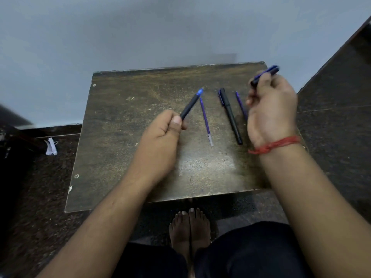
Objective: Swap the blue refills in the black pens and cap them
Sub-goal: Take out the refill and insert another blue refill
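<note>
The left grip [163, 135] is closed around a black pen body [189, 106]. The pen sticks up and away from the thumb, and its far end is blue. Just past this grip, a blue refill [206, 122] lies flat on the desk [120, 137]. The right grip [270, 109] is lifted up and closed around a pen cap [266, 74], black with blue on it. The cap looks blurry. Just left of this grip, a capped black pen [230, 116] lies on the desk. Between that pen and the right grip lies a second refill [241, 105], partly hidden by the hand. A red thread [275, 145] goes around the right wrist.
</note>
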